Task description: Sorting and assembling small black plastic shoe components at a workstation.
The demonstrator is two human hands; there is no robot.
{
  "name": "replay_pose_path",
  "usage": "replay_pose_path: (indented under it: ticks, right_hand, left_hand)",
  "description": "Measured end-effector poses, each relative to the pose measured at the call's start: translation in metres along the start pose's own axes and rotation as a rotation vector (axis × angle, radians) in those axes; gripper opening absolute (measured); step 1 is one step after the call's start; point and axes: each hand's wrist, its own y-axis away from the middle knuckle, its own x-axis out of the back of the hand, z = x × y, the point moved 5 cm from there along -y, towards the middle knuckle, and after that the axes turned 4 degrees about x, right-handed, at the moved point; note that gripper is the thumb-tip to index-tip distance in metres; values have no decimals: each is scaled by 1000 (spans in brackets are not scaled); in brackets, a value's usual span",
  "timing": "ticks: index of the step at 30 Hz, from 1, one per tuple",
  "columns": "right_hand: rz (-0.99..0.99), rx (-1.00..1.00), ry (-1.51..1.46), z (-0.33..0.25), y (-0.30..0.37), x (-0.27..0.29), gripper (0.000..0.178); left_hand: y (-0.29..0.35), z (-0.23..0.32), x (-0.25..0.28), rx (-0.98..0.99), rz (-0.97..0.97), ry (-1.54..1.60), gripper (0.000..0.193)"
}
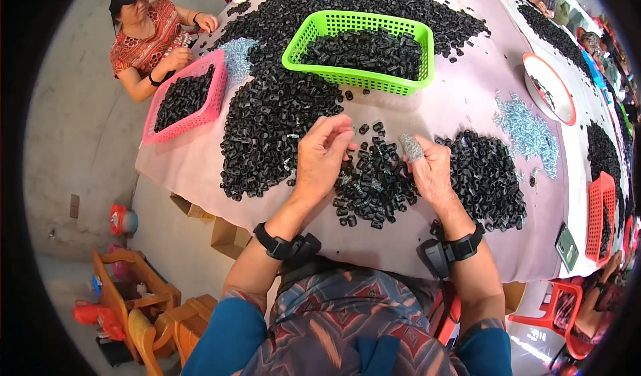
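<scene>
Left fingers (338,121), right fingers (433,151), half-curled, grasp unclear, flank black parts (377,174), long axes jumbled.

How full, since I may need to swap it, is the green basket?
Partly full. Black pieces are spread across the green basket, with bare wall showing above them at the back; their depth is hidden.

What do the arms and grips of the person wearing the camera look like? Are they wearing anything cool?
Yes! Short teal sleeves with patterned edges leave the forearms bare. Each wrist has a black strap with a chunky black box. The right grip has a speckled grey cover on one digit; the left grip shows none. No cables show.
</scene>
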Motion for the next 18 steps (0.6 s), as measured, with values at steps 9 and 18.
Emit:
replay_pose_path:
  ticks: [9,18]
  right_hand:
    - [60,74,49,1,0,3,34]
    - [41,83,97,-2,1,1,26]
  left_hand:
    - [2,8,33,-82,-28,-348,22]
    - [-23,12,17,-269,-109,-754,19]
